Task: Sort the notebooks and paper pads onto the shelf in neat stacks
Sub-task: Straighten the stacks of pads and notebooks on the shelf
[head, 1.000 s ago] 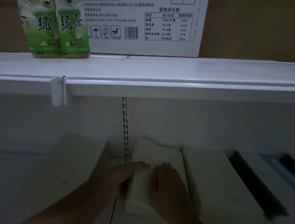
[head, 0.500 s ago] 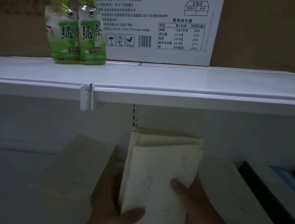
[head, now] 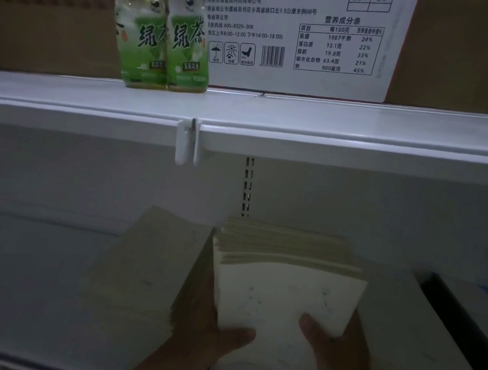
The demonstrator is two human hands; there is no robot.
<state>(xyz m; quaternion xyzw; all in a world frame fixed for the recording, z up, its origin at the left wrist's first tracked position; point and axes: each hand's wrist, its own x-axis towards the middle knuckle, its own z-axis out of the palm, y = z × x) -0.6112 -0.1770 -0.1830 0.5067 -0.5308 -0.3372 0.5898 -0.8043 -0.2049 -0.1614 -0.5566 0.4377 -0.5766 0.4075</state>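
1. Two hands share one load. The left hand [head: 215,332] and the right hand [head: 339,350] each grip a lower corner of a bundle of paper pads [head: 285,288]. Each thumb presses on the pale front cover and the other fingers are hidden behind it, so both hands are clamped on the bundle.
2. The bundle is tipped up, with its top edges fanned toward the back panel. It sits low over the lower shelf [head: 25,281], in the gap between a left stack [head: 147,265] and a right stack [head: 401,342]. The hands hide whether its bottom edge touches the shelf.
3. The step in hand appears to be squaring this bundle and seating it as the middle pile. Its top edges are stepped, not flush.
4. The next move probably calls for evening those edges and laying the bundle flat in the gap without nudging either neighbour. Both grips should then release together so the pile does not slew.
5. Task things, counted:
   - One held bundle, its pads too thin and too many to count.
   - Two pale stacks flanking it.
   - One dark-edged notebook pile [head: 464,328] at far right, with something blue behind it that I cannot identify.
6. On the upper shelf [head: 336,125]:
   - Two green tea bottles [head: 138,33], side by side.
   - One printed carton [head: 302,23] behind them.
   - One white clip [head: 187,141] on the front rail.
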